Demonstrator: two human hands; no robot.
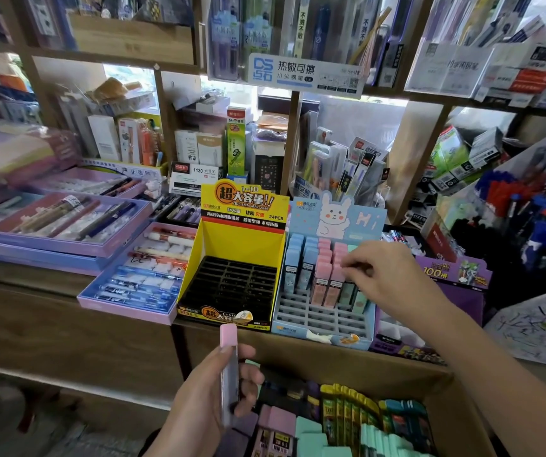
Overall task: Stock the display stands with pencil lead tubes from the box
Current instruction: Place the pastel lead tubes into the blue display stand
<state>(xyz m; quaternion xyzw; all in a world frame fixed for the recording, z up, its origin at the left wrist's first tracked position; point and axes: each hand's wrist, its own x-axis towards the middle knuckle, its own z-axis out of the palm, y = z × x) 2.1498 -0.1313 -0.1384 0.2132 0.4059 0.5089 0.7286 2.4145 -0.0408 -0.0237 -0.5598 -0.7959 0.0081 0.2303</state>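
Landmark: the blue bunny stand (327, 319), sitting on the wooden counter (67, 324). My right hand (380, 275) is over its right-back rows, fingertips pinched together at the tops of the pink tubes (329, 285) already slotted there; I can't tell if it's actually gripping one or just touching. Blue tubes (298, 262) fill the stand's left columns, a few green ones (352, 293) on the right under my hand. Front rows of the stand are bare slots.

My left hand (212, 394) is below and left of the bunny stand, in front of the counter edge, fingers closed around one pink-capped lead tube (229, 371), held upright, cap on top.

Just left of the bunny stand, touching it: yellow stand (232, 239) with a black slotted tray, no tubes in it.

The cardboard box (436, 420) sits below the bunny stand, at frame bottom, packed with pink, mint and green-packaged tubes.

Purple display box (453, 275) just right of the bunny stand, partly behind my right wrist.
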